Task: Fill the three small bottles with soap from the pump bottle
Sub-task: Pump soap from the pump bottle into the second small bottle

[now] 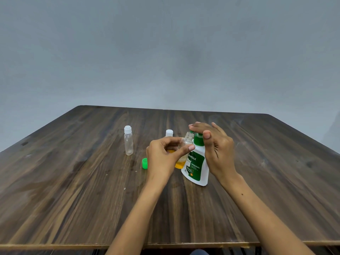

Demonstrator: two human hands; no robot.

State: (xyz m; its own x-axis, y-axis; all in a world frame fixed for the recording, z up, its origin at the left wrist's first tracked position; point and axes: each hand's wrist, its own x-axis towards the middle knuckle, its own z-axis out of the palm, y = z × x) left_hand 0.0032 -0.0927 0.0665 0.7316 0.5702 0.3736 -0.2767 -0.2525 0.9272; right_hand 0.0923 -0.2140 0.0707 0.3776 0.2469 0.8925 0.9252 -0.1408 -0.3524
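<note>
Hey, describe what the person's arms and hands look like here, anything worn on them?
Both forearms are bare up to the bottom edge of the picture, with no sleeves in view. The left hand and right hand show no gloves, rings, watch or bracelets. Fingernails look short and unpainted. A small dark mark sits on the right forearm.

I see both forearms reaching forward, bare. My left hand (pixel 161 157) is curled, thumb and fingers (pixel 191 147) pinching something at chest of the frame. My right hand (pixel 217 150) stands beside it, palm inward, fingers straight and laid flat on top.
</note>
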